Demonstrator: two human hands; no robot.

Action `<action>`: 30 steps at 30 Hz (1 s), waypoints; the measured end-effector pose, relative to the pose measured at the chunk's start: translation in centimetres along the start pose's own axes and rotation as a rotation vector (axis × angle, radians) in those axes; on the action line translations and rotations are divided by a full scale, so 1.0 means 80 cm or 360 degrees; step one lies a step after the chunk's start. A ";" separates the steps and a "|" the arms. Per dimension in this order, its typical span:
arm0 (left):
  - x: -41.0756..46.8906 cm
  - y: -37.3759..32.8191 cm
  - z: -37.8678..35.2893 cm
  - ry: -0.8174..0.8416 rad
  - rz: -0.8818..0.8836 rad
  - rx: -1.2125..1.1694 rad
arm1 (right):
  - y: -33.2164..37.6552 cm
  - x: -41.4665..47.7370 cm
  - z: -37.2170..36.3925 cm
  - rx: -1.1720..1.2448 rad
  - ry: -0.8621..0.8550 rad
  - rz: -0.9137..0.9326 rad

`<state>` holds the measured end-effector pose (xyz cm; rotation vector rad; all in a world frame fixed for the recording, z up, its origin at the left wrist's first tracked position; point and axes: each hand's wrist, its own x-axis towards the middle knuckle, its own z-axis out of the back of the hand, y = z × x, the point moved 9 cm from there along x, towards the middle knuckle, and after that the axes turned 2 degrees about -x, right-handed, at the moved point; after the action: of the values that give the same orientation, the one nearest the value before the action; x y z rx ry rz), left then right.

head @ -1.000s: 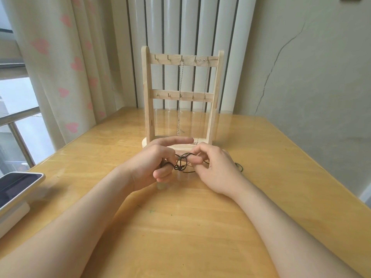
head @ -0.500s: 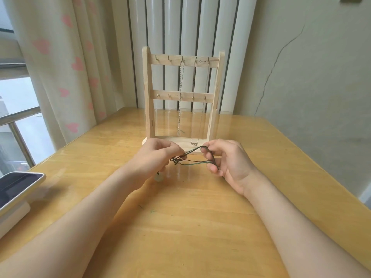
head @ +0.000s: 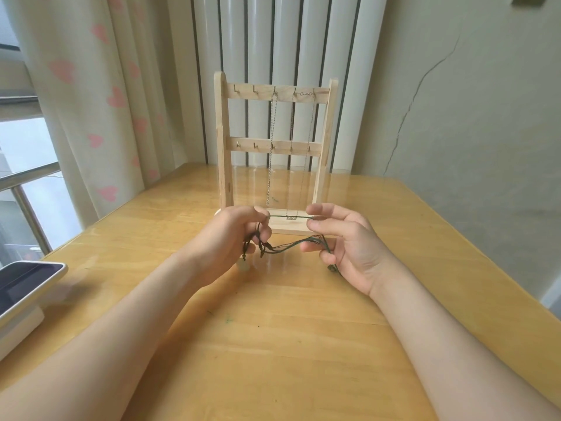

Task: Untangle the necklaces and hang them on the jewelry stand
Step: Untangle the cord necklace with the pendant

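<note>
A dark green cord necklace is stretched between both hands just above the table, in front of the stand's base. My left hand pinches one end, with knotted cord ends and a pale round pendant dangling below it. My right hand pinches the other end; one strand runs taut between the thumbs, the rest sags. The wooden jewelry stand has two hook rails. A silver chain and a thinner chain with a small bar pendant hang from the top rail.
The wooden table runs to a wall at right and a curtain with pink hearts at left. A white device with a dark screen lies at the table's left edge. A radiator stands behind the stand.
My hands have pulled apart sideways and risen a little. The bunched, knotted cord has opened into a long loop stretched between them, and the pendant now hangs under my left hand.
</note>
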<state>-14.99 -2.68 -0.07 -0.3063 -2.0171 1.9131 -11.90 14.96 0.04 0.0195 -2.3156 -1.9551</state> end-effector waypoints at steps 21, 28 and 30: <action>0.000 -0.009 0.021 -0.0225 -0.0137 -0.0272 | 0.022 0.003 0.018 -0.0933 -0.0416 0.0547; -0.003 -0.013 0.014 -0.0140 -0.0128 -0.0271 | 0.032 -0.001 0.016 -0.1505 -0.0695 0.0722; -0.004 -0.013 0.009 -0.0101 -0.0149 -0.0237 | 0.031 -0.001 0.016 -0.1576 -0.0713 0.0670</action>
<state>-14.86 -3.52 0.92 -0.1863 -2.1797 1.7413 -11.76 16.62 2.26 -0.9596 -1.0846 -2.7518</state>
